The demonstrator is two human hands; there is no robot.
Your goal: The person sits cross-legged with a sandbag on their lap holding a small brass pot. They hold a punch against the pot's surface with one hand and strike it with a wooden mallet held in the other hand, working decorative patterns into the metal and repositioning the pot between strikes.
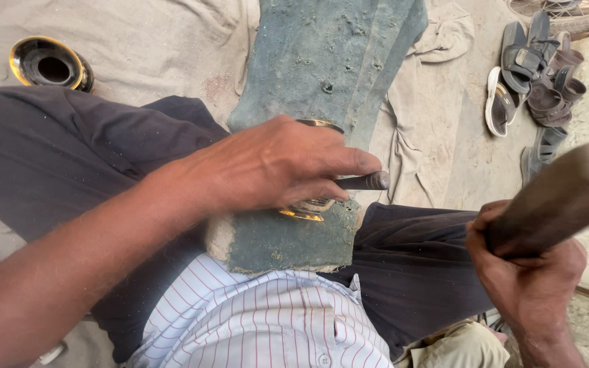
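My left hand (274, 167) grips a dark metal punch (366, 181) and presses it against a shiny brass piece (308, 208) that lies on a worn green slab (322, 61) between my legs. The hand covers most of the brass piece; only its gold rim shows above and below the fingers. My right hand (523, 272) is raised at the right, closed around a thick wooden mallet handle (557, 197) that points up and to the right.
A second round brass piece (49, 65) with a dark hollow sits on the beige cloth (144, 41) at upper left. Several sandals (533, 75) lie on the ground at upper right. My dark trousers and striped shirt fill the foreground.
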